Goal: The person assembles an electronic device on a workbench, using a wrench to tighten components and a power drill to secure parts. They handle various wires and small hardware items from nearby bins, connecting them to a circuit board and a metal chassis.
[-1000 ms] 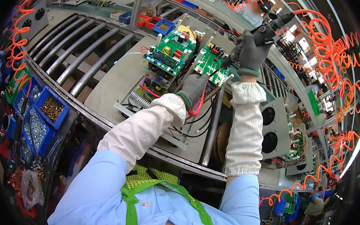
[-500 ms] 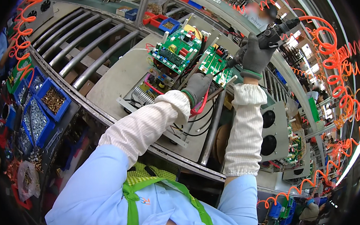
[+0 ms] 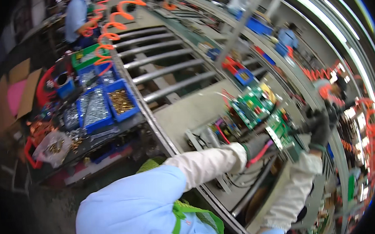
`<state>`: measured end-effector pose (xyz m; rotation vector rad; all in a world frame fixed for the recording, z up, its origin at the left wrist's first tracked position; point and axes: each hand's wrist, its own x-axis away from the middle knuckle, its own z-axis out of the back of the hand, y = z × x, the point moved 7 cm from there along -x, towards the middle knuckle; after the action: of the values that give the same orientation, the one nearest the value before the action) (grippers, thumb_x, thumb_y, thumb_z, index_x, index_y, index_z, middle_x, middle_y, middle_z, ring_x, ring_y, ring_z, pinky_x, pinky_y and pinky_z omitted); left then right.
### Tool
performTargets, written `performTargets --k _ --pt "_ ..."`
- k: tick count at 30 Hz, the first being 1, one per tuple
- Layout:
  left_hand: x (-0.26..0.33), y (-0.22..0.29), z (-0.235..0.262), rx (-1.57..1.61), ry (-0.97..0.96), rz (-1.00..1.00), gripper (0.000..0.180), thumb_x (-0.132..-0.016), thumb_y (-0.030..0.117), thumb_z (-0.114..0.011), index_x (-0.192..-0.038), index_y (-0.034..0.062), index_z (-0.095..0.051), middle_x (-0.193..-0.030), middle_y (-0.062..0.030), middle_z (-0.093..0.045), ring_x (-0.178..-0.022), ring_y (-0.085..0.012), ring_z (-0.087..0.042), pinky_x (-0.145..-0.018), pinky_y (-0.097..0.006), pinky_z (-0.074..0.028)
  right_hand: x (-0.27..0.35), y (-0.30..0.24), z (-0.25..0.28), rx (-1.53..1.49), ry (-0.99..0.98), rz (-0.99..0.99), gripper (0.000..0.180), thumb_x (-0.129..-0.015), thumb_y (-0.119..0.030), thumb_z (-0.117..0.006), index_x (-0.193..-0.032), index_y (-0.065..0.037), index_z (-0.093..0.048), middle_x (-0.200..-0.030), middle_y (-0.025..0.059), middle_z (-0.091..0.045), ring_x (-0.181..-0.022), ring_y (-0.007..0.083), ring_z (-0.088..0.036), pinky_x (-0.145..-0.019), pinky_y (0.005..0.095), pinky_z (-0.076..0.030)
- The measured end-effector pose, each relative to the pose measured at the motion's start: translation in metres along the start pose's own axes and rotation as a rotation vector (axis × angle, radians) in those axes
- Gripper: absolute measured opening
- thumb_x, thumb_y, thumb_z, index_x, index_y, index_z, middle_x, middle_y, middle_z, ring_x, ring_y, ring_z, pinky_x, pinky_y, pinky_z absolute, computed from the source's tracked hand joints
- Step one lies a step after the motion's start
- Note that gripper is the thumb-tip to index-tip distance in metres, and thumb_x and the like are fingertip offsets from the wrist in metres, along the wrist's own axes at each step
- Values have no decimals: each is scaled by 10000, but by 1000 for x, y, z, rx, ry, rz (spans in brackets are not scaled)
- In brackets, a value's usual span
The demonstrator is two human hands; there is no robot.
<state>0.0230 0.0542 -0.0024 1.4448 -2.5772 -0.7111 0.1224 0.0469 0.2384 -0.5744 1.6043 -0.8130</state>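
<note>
The left hand (image 3: 258, 146) (in a dark glove) rests curled on the metal tray (image 3: 196, 112), fingers touching a red wire (image 3: 260, 153) beside the green boards (image 3: 260, 112) near the tray's far edge. The right hand (image 3: 321, 126) is closed around a dark tool (image 3: 333, 108). Blue bins (image 3: 105, 105) of screws sit well apart.

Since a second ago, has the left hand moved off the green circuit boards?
No. The left hand stays just below the green circuit boards, gripping red wires; only the camera view swung.
</note>
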Motion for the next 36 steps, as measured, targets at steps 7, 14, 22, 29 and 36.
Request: performTargets --k 7,14,22,29,36 --pt "-16 -21 28 -102 107 156 244 -889 258 -545 -756 70 -627 -632 -29 -592 -500 -121 -536 -470 -272 -419 9 -8 2 -95 27 33 427 -912 -396 -595 -1174 -67 -525 -864 74 -612 -794 185 -623 -744 320 -509" --pt "15 10 -2 -440 -42 126 225 -886 195 -503 -755 63 -630 -610 -16 -572 -496 -114 -527 -458 -261 -399 7 8 13 -234 -100 -104 495 -917 -480 -560 -1191 -74 -495 -893 54 -590 -824 187 -604 -740 303 -503" --pt "-16 -6 22 -411 -38 202 173 -848 190 -537 -723 82 -587 -565 3 -522 -487 -115 -515 -444 -301 -394 -8 11 -7 -188 59 -80 400 -851 -408 -677 -1027 -76 -539 -799 2 -509 -722 138 -544 -657 280 -467" --pt "-31 -9 35 -488 -41 -95 119 -815 131 -586 -741 74 -659 -607 -69 -583 -539 -211 -541 -503 -355 -423 -1 21 -6 154 135 7 323 -842 -234 -696 -1087 -111 -524 -755 -5 -522 -560 95 -520 -499 266 -444" --pt "-21 -20 26 496 23 528 72 -869 85 -556 -920 39 -579 -716 -38 -577 -569 -111 -572 -491 -212 -527 24 22 -53 46 141 55 216 -810 -111 -675 -975 -79 -539 -667 -6 -530 -514 67 -493 -432 227 -389"
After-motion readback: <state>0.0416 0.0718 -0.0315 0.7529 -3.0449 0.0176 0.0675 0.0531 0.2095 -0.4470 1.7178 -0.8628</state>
